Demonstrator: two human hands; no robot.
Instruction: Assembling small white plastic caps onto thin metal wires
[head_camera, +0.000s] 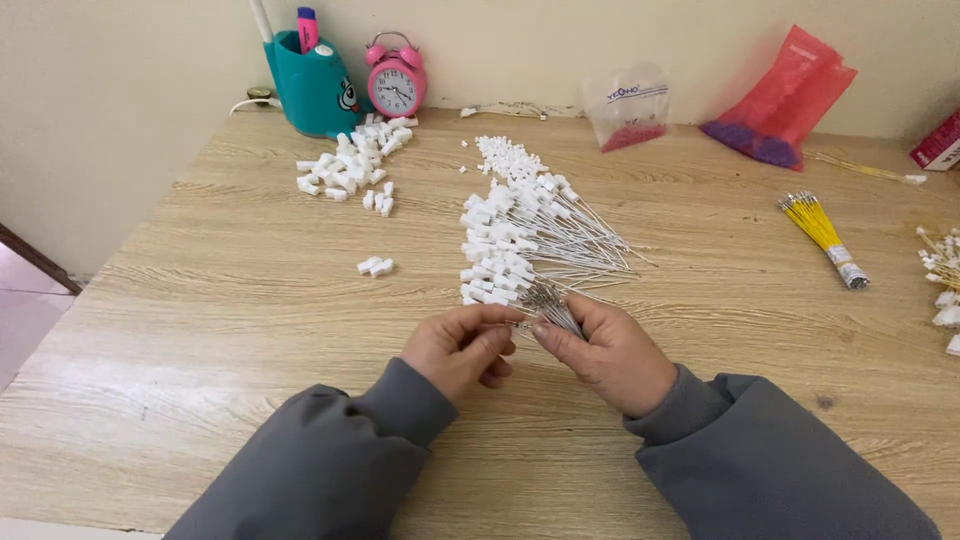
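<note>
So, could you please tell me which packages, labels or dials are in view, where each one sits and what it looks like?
Clear plastic bag: back of the table by the wall, small, printed label, red contents at its bottom.
Red plastic bag: back right, crumpled, purple contents inside.
Red box: far right edge, only a corner showing.
Alarm clock: back left beside a teal pen holder, round, pink, white dial.
</note>
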